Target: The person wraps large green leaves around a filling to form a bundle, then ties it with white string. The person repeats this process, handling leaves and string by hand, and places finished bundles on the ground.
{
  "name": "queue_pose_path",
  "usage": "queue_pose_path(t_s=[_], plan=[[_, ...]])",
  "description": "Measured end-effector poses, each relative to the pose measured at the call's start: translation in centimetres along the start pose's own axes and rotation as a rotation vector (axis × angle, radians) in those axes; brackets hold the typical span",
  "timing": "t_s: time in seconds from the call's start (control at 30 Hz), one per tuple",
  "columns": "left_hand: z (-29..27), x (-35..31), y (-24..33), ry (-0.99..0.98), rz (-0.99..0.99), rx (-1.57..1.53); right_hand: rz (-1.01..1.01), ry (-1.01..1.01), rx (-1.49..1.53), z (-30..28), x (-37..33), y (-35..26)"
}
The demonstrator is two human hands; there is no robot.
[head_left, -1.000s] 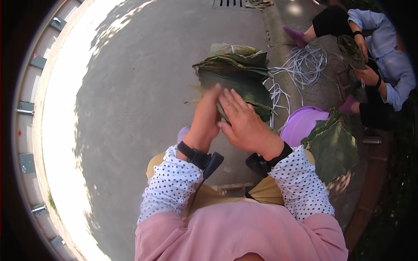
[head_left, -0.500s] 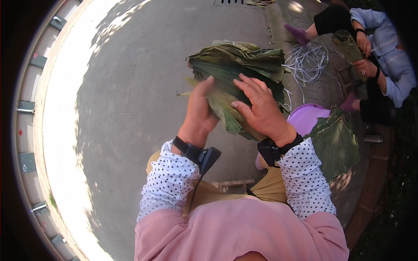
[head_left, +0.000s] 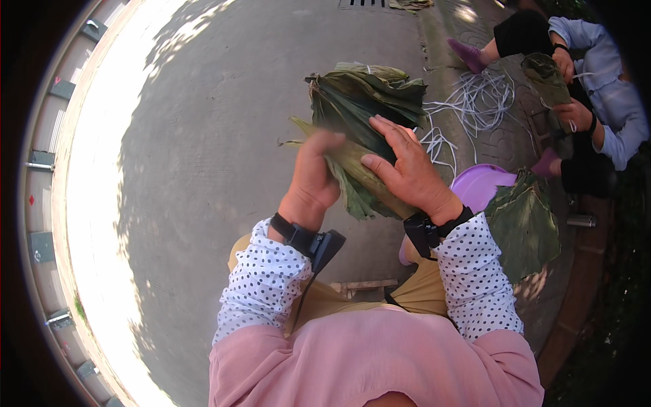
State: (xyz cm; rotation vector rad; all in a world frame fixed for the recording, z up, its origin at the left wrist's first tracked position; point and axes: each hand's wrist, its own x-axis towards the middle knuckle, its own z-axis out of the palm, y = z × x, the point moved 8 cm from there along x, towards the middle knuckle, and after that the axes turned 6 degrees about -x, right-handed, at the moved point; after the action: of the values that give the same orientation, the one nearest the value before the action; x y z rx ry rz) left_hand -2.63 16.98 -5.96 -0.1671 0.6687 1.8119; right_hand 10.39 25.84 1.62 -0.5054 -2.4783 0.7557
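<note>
Large dried green-brown leaves lie layered just beyond my hands, gathered into folds at the left. Nearer to me, a rolled leaf slants down to the right, its ragged edge hanging below. My left hand is closed around the roll's left end, its thumb on top and its fingers mostly hidden and slightly blurred. My right hand lies over the leaves with fingers stretched out and thumb apart, touching the roll. Whether the far leaves rest on the ground or hang from my hold, I cannot tell.
White cords lie in a tangle at the right. A purple plastic basin stands near my right forearm, partly covered by a broad dried leaf. At upper right, another person sits holding a leaf bundle. A drain grate is at the far edge.
The far leaves have drawn in narrower, exposing more white cord on their right. My left thumb has shifted slightly over the roll. The other person's bundle has tilted and shifted.
</note>
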Motion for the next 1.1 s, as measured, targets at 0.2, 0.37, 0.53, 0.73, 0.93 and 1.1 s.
queue_pose_path(t_s=[0.2, 0.37, 0.53, 0.73, 0.93, 1.1], plan=[[0.0, -0.3, -0.5, 0.004, -0.041, 0.011, 0.067, 0.012, 0.096, -0.3, 0.1, 0.7], [0.0, -0.6, -1.3, 0.063, -0.020, 0.128, 0.122, 0.076, 0.109, -0.8, 0.2, 1.1], [0.3, -0.7, -2.7, 0.055, -0.107, 0.205, 0.020, 0.175, -0.011, -1.1, 0.1, 1.0], [0.8, -0.9, -2.6, 0.064, -0.068, 0.238, 0.144, 0.080, 0.164, -0.6, 0.2, 2.5], [1.9, -1.1, -1.7, 0.040, 0.102, 0.543, 0.157, 0.123, 0.133, -1.0, 0.4, 1.3], [3.1, -1.3, -2.4, -0.108, 0.270, 0.771, 0.274, 0.120, 0.251, 0.0, 0.1, 2.5]])
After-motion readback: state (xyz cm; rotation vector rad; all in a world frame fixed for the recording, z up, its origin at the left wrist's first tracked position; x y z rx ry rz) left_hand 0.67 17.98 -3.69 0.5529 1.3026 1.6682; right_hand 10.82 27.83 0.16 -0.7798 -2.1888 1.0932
